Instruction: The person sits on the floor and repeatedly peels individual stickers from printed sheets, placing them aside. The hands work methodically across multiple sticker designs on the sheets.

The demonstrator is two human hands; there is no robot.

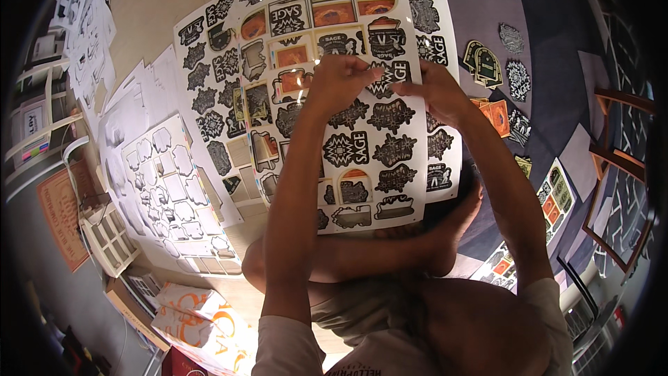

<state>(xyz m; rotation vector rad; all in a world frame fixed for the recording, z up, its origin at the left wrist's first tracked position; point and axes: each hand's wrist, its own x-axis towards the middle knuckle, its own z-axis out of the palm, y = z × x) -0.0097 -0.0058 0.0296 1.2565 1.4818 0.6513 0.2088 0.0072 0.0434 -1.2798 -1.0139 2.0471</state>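
Both my hands meet over a large white sticker sheet (419,198) printed with rows of black-and-white, green and orange designs. Between them is a black-and-white starburst sticker (380,83). My left hand (346,83) pinches its left side with thumb and fingers. On the other side, my right hand (440,92) has its thumb over the sticker and its fingers curled at the edge. Whether the sticker is lifted off the sheet cannot be made out. Several spots on the sheet show bare cut-out shapes. More printed sheets lie beneath and beyond it.
Loose cut stickers lie in piles at right: green arches (482,64), starbursts (518,80), orange cards (495,117). A used sheet with cut-out outlines (182,125) lies left, near a white-and-orange bag (198,317). A wooden frame (619,160) stands far right. My crossed legs are below.
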